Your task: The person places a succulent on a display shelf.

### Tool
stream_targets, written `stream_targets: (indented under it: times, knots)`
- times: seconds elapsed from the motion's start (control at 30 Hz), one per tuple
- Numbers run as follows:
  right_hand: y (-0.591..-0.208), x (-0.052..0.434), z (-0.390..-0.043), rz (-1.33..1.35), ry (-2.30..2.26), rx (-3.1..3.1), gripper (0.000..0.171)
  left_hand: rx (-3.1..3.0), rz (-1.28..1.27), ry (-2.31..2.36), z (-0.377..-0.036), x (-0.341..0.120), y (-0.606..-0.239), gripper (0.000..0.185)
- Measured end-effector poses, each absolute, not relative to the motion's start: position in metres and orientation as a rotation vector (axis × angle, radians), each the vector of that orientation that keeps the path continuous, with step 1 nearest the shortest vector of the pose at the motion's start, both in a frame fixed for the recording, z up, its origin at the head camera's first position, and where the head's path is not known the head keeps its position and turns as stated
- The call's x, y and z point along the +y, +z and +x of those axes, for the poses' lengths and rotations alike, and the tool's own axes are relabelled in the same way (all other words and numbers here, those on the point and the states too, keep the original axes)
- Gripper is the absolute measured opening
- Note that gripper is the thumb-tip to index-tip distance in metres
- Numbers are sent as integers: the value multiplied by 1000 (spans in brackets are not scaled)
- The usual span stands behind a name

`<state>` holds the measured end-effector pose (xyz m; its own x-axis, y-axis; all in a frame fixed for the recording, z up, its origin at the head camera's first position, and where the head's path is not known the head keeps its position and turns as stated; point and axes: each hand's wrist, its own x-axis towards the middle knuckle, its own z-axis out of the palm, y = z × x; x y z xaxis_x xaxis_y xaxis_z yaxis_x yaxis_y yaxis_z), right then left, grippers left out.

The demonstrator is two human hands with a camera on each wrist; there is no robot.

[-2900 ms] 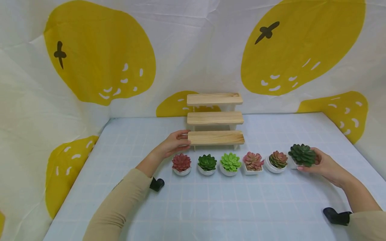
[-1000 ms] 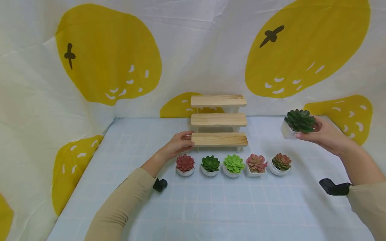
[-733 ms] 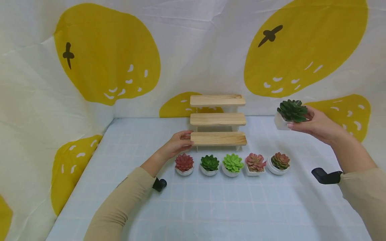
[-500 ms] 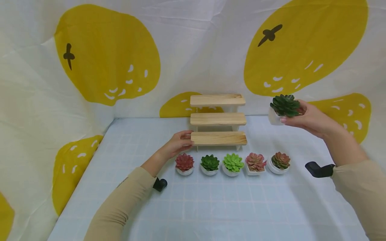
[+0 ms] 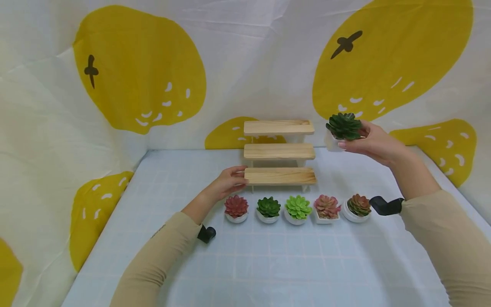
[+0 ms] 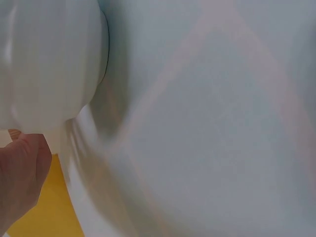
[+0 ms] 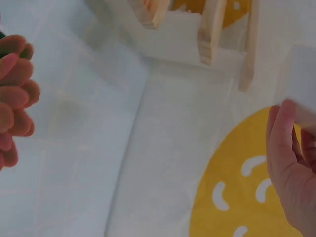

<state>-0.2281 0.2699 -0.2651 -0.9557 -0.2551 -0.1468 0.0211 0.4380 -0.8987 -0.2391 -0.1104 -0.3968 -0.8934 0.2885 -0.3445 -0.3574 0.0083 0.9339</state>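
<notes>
My right hand [image 5: 377, 143] grips a dark green potted succulent [image 5: 344, 126] by its white pot [image 7: 301, 84], raised to the right of the three-tier wooden shelf [image 5: 279, 151]. At the left end of the bottom tier [image 5: 280, 175], my left hand [image 5: 229, 182] pinches the board between thumb and fingers. In the left wrist view, that hand [image 6: 22, 173] shows only in part, beside a large white pot [image 6: 49, 59]. The right wrist view has the shelf's board ends [image 7: 212, 34] near the top and pinkish succulent leaves [image 7: 17, 98] at the left edge.
In front of the shelf stands a row of potted succulents: red [image 5: 236, 207], green [image 5: 268, 207], bright green [image 5: 298, 208], pink [image 5: 327, 207] and reddish-green [image 5: 359, 206]. A pale blue gridded cloth [image 5: 268, 268] covers the table. Behind hangs a white curtain [image 5: 245, 55] with yellow fruit prints.
My right hand has lifted the dark green succulent from the right end of the row and carried it up and leftward toward the shelf. The left hand stays at the bottom tier.
</notes>
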Motion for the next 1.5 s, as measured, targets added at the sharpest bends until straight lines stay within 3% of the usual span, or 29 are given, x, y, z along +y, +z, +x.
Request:
stream_targets:
  times: [0.27,0.73,1.03,1.27,1.5]
  knots:
    - [-266,246,-243,-272,-1602,2390,69,1839,-55,1929,-238,-110,-394,57]
    - [-257,198,-264,-301,-1714,2256,77,1828,-67,1949,-237,-111,-396,57]
    - [-256,171,-274,-213,-1718,2215,106,1841,-91,1937,-236,-110,-395,56]
    - [-259,147,-285,-251,-1806,2175,90,1856,-94,1921,-238,-110,-395,56]
    - [-261,126,-293,-241,-1774,2235,87,1848,-98,1928,-238,-111,-396,56]
